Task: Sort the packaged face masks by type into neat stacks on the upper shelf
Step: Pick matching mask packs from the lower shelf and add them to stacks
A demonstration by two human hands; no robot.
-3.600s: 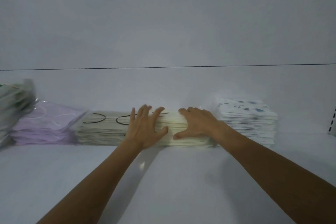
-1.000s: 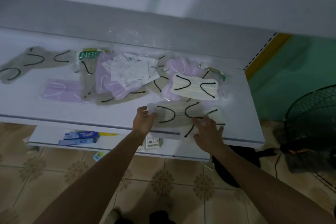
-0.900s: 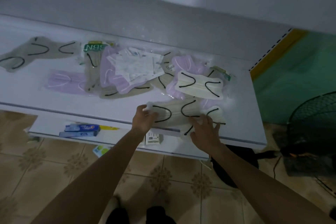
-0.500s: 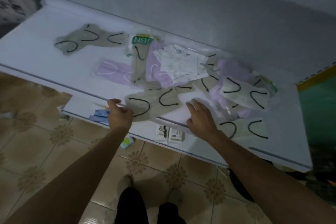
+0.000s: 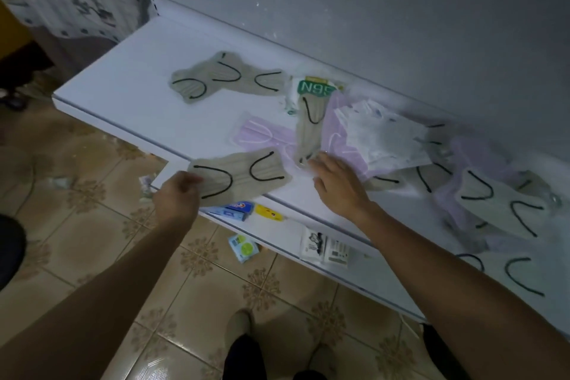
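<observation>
The left hand [image 5: 177, 194] has its fingers clamped on the beige mask packet [image 5: 246, 176] by its left end, at the shelf [image 5: 123, 86] front. The packet is probably light, limp and slick, so an edge pinch suits. The right hand [image 5: 336, 185] lies with fingers [image 5: 322, 165] apart beside the mask heap [image 5: 385, 139].

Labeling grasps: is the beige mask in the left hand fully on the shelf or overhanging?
Overhanging: the left hand grips the beige mask at an end past the shelf front edge.

Left hand [image 5: 177, 197] pinching beige packaged mask [image 5: 243, 177], right hand [image 5: 334, 183] flat on white shelf [image 5: 148, 95], loose masks scattered
</observation>
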